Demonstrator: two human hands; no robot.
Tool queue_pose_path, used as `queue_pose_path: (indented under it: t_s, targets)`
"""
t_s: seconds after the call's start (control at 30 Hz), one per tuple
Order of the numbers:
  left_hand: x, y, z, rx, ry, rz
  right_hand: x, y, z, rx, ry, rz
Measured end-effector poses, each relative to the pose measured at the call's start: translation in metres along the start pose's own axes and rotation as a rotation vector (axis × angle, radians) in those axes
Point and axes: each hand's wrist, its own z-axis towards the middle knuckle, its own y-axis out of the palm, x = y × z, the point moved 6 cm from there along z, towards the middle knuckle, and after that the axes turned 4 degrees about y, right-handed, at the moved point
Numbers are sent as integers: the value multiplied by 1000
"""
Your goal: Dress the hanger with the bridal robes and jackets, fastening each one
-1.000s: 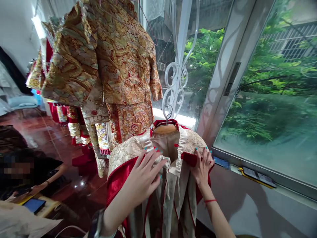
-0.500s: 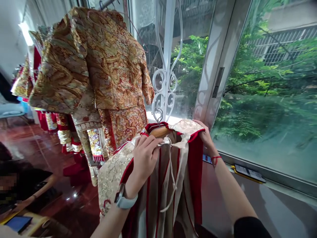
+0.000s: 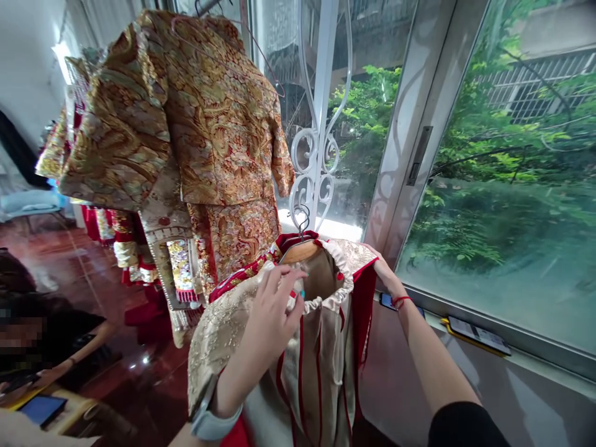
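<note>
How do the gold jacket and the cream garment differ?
The gold jacket is densely patterned; the cream garment is pale with red edging. The gold jacket is untouched; the cream garment has the left hand at its neckline, the right hand at its shoulder. Both are hanging.

Cream red-edged garment [image 3: 326, 360], gold-and-red swirl-patterned jacket [image 3: 218, 124]; white scrolled ironwork [image 3: 322, 93], dark red floor [image 3: 153, 382]

The left hand [image 3: 272, 305] sits between 6 and 7 o'clock, back uppermost, fingers [image 3: 275, 284] bent and thumb below the index finger; its forearm [image 3: 182, 436] slants up from 7 o'clock. The right hand [image 3: 387, 277] is near 4 o'clock, fingertips hidden, forearm [image 3: 421, 338] outstretched.
</note>
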Motion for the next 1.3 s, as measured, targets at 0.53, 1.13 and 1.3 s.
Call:
queue_pose_path:
  t_s: [0.53, 1.13, 1.3]
  targets:
    - [-10, 63, 82, -214, 472, 469, -13, -5, -62, 69, -57, -153]
    - [-80, 15, 55, 184, -37, 107, -77, 19, -154, -199, 19, -580]
    - [-100, 31, 55, -39, -69, 199, -170, 118, -86, -87, -277, -330]
